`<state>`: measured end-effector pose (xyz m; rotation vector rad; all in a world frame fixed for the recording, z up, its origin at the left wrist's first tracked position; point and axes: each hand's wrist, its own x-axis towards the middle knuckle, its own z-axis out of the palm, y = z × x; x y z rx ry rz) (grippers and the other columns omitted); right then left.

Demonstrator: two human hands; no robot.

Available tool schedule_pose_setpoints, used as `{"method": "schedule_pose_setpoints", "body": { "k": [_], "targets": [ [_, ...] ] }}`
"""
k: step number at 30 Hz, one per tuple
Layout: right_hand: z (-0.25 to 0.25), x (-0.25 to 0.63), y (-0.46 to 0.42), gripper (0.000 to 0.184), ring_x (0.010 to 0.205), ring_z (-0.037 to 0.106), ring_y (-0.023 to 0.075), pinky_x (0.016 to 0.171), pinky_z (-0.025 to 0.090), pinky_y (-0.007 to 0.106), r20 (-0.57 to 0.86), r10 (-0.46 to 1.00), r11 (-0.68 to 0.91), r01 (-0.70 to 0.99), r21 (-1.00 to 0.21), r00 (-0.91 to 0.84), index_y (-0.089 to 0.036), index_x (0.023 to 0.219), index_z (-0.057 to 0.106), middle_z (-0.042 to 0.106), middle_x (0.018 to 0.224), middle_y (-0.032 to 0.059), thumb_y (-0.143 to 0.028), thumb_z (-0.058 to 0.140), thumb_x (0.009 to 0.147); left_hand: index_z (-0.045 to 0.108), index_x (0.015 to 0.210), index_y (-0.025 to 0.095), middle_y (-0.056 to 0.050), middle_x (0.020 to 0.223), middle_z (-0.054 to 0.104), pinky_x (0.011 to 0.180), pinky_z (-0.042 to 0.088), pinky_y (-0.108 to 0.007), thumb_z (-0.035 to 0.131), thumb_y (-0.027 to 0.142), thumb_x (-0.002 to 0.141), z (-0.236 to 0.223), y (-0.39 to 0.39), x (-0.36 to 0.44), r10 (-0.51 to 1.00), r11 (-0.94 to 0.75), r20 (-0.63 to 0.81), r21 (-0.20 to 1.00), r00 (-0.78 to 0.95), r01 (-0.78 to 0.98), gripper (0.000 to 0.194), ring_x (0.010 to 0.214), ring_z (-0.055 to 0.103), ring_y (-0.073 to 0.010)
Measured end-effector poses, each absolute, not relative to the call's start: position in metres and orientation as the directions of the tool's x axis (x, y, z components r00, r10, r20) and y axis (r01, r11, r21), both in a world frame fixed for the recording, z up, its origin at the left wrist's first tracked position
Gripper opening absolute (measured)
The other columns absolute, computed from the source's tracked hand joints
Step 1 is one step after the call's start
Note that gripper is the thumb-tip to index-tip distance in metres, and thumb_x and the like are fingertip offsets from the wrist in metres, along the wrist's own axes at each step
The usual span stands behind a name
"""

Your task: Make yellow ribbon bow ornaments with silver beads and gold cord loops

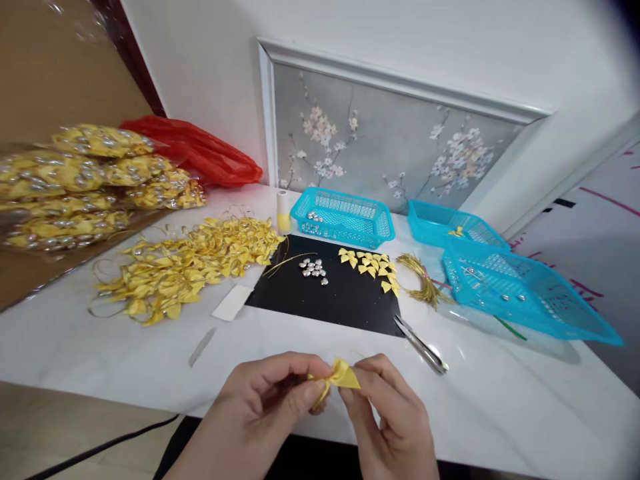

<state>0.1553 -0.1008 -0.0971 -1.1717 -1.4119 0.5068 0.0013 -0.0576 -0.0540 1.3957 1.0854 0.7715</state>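
Over the near edge of the white table [500, 407], both hands pinch one small yellow ribbon bow [339, 375]. My left hand [270, 400] grips its left side with curled fingers. My right hand [387, 407] holds its right side between thumb and fingers. Beyond them lies a black mat [330, 300] bearing a cluster of silver beads [314, 269] and a group of small yellow bows [373, 265].
A heap of finished yellow bows with gold threads [190, 263] lies at the left, bagged ones [80, 183] behind it. Small scissors [420, 345] rest right of the mat beside a bundle of gold threads [423, 277]. Three blue baskets [343, 217] [453, 223] [525, 290] stand at the back and right.
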Motion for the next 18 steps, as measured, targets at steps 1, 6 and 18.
{"method": "schedule_pose_setpoints", "body": {
  "k": [1, 6, 18],
  "targets": [
    [-0.098, 0.154, -0.101, 0.022, 0.068, 0.057, 0.012, 0.06, 0.045, 0.022, 0.475, 0.861, 0.397, 0.34, -0.852, 0.183, -0.027, 0.091, 0.07, 0.058, 0.077, -0.0006, -0.014, 0.053, 0.094, 0.076, 0.084, 0.028, 0.003, 0.07, 0.072, 0.065, 0.056, -0.021, 0.067, 0.032, 0.081, -0.054, -0.058, 0.002, 0.924, 0.074, -0.131, 0.983, 0.359, 0.168, 0.01, 0.069, 0.067, -0.0169],
    [-0.105, 0.151, -0.102, 0.019, 0.079, 0.068, 0.014, 0.07, 0.055, 0.022, 0.403, 0.864, 0.287, 0.362, -0.887, 0.303, -0.025, 0.108, 0.057, 0.068, 0.09, 0.0019, -0.015, 0.048, 0.095, 0.074, 0.082, 0.028, 0.003, 0.081, 0.074, 0.071, 0.056, -0.02, 0.063, 0.026, 0.085, -0.054, -0.055, 0.005, 0.92, -0.064, -0.007, 0.984, 0.392, 0.167, 0.012, 0.077, 0.07, -0.0162],
    [-0.089, 0.136, -0.092, 0.033, 0.083, 0.06, 0.0202, 0.069, 0.047, 0.032, 0.765, 0.622, 0.445, 0.727, -0.522, 0.168, -0.026, 0.088, 0.068, 0.066, 0.086, 0.0057, 0.005, 0.056, 0.084, 0.074, 0.085, 0.026, 0.001, 0.085, 0.077, 0.073, 0.056, -0.023, 0.057, 0.019, 0.088, -0.061, -0.048, 0.003, 0.905, -0.25, 0.129, 0.932, 0.405, 0.262, 0.019, 0.079, 0.072, -0.018]
  ]
}}
